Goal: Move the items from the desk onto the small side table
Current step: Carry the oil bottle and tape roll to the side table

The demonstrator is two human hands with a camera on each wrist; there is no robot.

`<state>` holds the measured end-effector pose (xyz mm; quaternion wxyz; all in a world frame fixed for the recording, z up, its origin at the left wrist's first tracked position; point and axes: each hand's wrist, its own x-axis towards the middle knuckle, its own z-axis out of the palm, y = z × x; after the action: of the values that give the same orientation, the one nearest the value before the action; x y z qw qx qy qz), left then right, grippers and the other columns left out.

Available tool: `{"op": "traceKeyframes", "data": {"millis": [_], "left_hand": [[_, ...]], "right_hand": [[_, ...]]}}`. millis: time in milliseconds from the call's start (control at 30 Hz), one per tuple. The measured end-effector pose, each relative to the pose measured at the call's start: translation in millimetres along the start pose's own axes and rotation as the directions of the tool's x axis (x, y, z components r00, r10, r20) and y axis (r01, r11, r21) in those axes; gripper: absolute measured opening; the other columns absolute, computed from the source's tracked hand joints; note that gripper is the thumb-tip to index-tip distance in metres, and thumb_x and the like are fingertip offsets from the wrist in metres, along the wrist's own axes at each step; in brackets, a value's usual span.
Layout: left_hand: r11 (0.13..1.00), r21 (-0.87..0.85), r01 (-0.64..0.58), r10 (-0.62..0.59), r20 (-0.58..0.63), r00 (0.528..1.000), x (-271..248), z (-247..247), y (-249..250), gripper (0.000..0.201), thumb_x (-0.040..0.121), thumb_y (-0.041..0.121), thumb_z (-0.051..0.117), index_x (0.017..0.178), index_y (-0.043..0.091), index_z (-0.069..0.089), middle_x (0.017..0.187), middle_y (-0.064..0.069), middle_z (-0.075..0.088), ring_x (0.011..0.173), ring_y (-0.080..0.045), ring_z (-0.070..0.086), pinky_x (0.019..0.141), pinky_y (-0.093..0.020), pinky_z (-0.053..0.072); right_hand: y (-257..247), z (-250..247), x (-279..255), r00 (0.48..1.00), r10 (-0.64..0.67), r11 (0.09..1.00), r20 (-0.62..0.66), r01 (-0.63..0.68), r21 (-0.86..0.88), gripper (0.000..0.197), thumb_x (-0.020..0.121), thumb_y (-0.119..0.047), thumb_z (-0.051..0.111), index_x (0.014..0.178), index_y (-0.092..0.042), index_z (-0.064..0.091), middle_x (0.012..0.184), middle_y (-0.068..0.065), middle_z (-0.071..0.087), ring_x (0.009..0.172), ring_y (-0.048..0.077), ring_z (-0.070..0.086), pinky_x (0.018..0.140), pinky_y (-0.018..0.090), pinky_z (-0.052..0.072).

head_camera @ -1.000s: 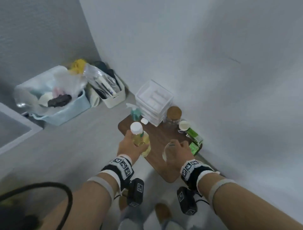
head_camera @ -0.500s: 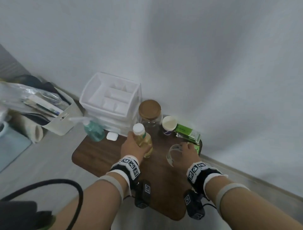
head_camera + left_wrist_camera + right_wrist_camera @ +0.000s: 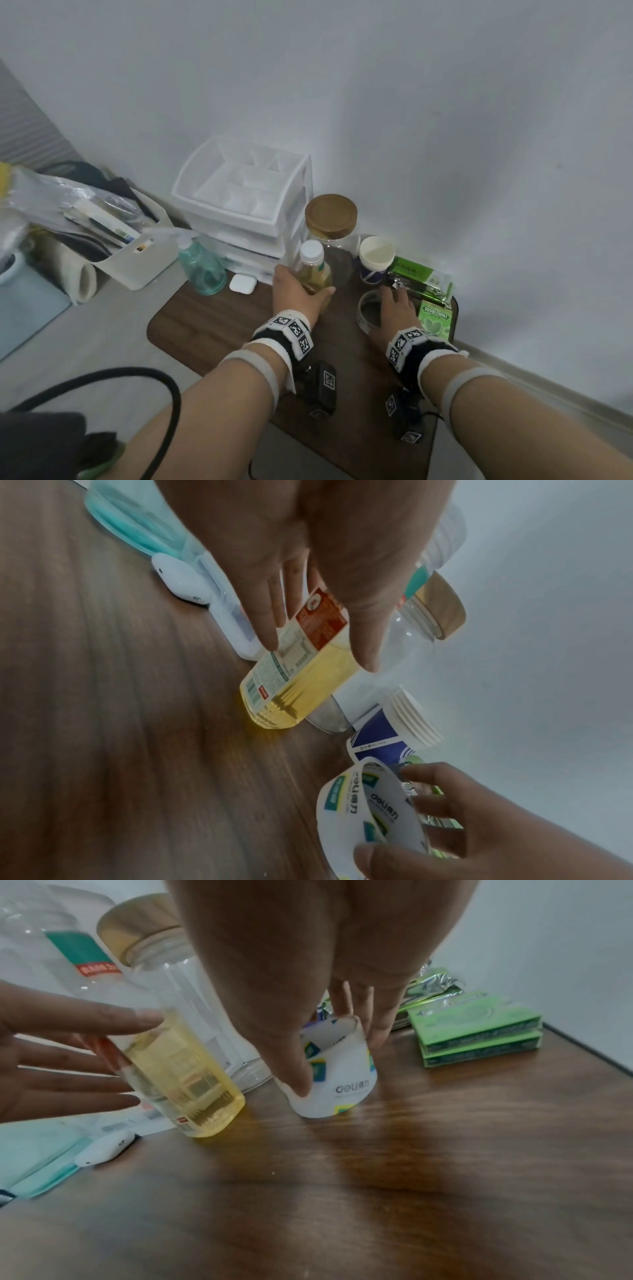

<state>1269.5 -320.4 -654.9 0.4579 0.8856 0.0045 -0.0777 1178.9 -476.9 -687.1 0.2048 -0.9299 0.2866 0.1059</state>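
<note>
1. The small side table (image 3: 212, 329), dark wood grain, stands in the corner and already carries much of the load. A white drawer organiser (image 3: 246, 202) sits at the back, with a lidded glass jar (image 3: 330, 219), a teal spray bottle (image 3: 202, 274) and a stack of paper cups (image 3: 375, 258) round it.
2. The left hand (image 3: 294, 291) is at the bottle of yellow liquid (image 3: 313, 270), which stands upright with its base on the wood, just in front of the jar. The wrist views show the fingers straight and spread along its side, the thumb opposite, neither curled round it. To my eye this is a release: draw the hand straight back so the tall, narrow bottle is not tipped into the jar.
3. The right hand (image 3: 394, 308) pinches the roll of tape (image 3: 371, 313), thumb on the outer face and fingers inside the core. The roll stands on edge, touching the table, between the bottle and the gum. On edge it could roll; I would lay it flat before letting go.
4. Two green gum boxes (image 3: 435, 318) lie stacked at the right corner, foil packets (image 3: 419, 277) behind them.
5. A white earbud case (image 3: 242, 283) lies beside the spray bottle.
6. Writing: "DOUBLEMINT" on the gum, "deli" on the tape. The bottle's red and white label is too small to read.
</note>
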Motion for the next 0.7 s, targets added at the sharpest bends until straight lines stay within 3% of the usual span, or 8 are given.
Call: {"op": "traceKeyframes", "data": {"millis": [200,333,433,500,600,700], "left_hand": [[0.989,0.036,0.141,-0.142,0.036,0.989,-42.6,-74.4,34.7,0.076,0.063,0.038,0.090,0.118,0.011,0.046,0.121,-0.009,0.050,0.112,-0.026,0.052,0.099,-0.034,0.045],[0.964,-0.028,0.266,-0.266,0.014,0.964,-80.6,-180.6,92.1,0.059,0.079,0.038,0.077,0.121,0.010,0.048,0.123,-0.011,0.057,0.114,-0.028,0.058,0.097,-0.036,0.047],[0.938,-0.070,0.338,-0.340,-0.015,0.940,-112.6,-261.2,131.3,0.044,0.086,0.032,0.070,0.119,0.011,0.050,0.115,-0.008,0.063,0.102,-0.024,0.061,0.087,-0.033,0.049],[0.923,-0.094,0.374,-0.380,-0.069,0.922,-142.4,-332.0,163.7,0.034,0.090,0.028,0.065,0.117,0.012,0.053,0.109,-0.004,0.063,0.095,-0.021,0.059,0.079,-0.028,0.044],[0.916,-0.111,0.386,-0.400,-0.161,0.902,-182.7,-422.6,198.8,0.018,0.092,0.023,0.059,0.108,0.016,0.061,0.100,0.000,0.063,0.096,-0.022,0.061,0.078,-0.025,0.041],[0.902,-0.196,0.385,-0.429,-0.300,0.852,-237.2,-498.2,221.1,0.005,0.087,0.023,0.059,0.088,0.024,0.064,0.094,0.000,0.072,0.090,-0.024,0.068,0.083,-0.032,0.054]], "right_hand": [[-44.9,-67.0,-45.3,0.996,-0.010,1.000,0.092,0.011,-0.003,0.074,0.080,-0.025,0.072,0.142,-0.013,0.033,0.138,0.016,0.039,0.129,0.039,0.046,0.103,0.044,0.043],[-121.9,-163.2,-101.3,0.946,-0.173,0.982,0.275,0.186,-0.019,0.047,0.086,-0.024,0.061,0.130,-0.011,0.047,0.129,0.016,0.055,0.116,0.034,0.057,0.095,0.037,0.047],[-189.4,-229.5,-146.1,0.898,-0.288,0.953,0.332,0.302,0.010,0.033,0.088,-0.025,0.056,0.120,-0.016,0.056,0.123,0.010,0.062,0.111,0.028,0.059,0.089,0.028,0.045],[-247.1,-283.2,-188.8,0.857,-0.383,0.920,0.345,0.388,0.056,0.030,0.089,-0.024,0.055,0.119,-0.022,0.060,0.125,0.003,0.063,0.114,0.024,0.059,0.092,0.026,0.045],[-321.3,-339.1,-246.0,0.757,-0.545,0.830,0.361,0.547,0.108,0.029,0.092,-0.015,0.049,0.117,-0.017,0.064,0.129,0.000,0.062,0.119,0.022,0.057,0.093,0.021,0.041],[-382.2,-375.1,-312.2,0.622,-0.684,0.717,0.381,0.671,0.190,0.019,0.088,-0.018,0.054,0.102,-0.022,0.067,0.113,0.001,0.071,0.106,0.022,0.065,0.087,0.025,0.049]]}}
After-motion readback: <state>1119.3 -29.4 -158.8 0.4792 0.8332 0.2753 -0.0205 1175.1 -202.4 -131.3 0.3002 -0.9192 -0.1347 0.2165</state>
